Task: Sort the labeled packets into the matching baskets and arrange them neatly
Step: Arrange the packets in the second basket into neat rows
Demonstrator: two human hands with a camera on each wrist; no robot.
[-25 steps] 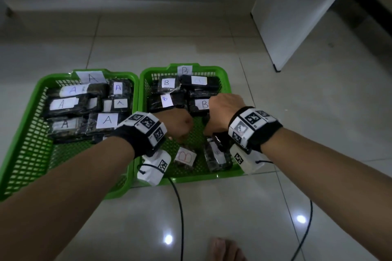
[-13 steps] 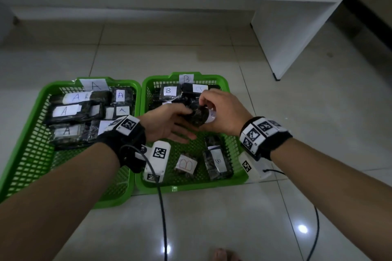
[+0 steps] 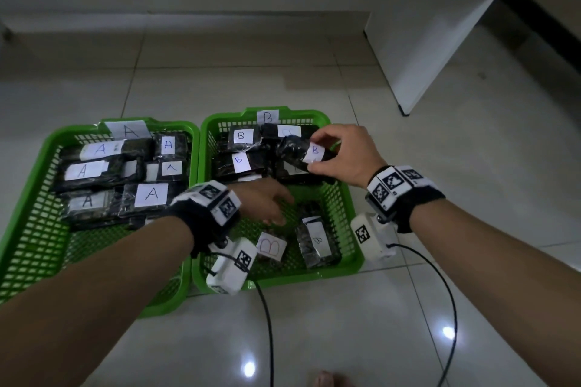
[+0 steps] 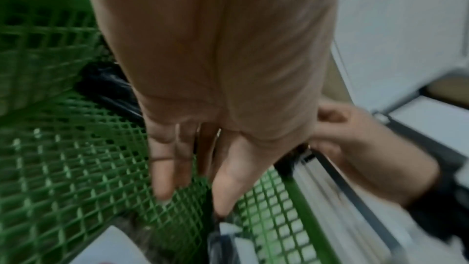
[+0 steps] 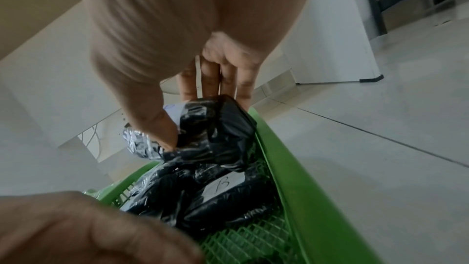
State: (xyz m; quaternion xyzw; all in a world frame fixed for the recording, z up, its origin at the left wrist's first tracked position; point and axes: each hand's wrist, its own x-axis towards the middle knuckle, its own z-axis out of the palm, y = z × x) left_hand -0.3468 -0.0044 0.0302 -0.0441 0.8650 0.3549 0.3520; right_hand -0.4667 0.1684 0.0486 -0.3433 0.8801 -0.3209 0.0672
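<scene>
Two green baskets stand side by side on the floor: the A basket (image 3: 41, 166) at left with several black packets labelled A (image 3: 151, 193), and the B basket (image 3: 342, 207) at right. My right hand (image 3: 317, 154) pinches a black packet labelled B (image 3: 297, 152) (image 5: 215, 125) above the back right stack of B packets (image 5: 218, 190). My left hand (image 3: 267, 203) (image 4: 193, 194) hovers open, fingers straight, over the mesh floor of the B basket (image 4: 76, 178). Two loose B packets (image 3: 316, 242) (image 3: 272, 245) lie near the basket's front.
A white cabinet (image 3: 418, 41) stands on the tiled floor at the back right. Black cables (image 3: 267, 324) run from the wrist cameras across the floor in front of the baskets. A bare foot (image 3: 323, 378) shows at the bottom edge.
Both hands lifted a B packet from the basket's middle. Now the left hand has let go and dropped toward the basket floor, while the right carries the packet to the back right stack.
</scene>
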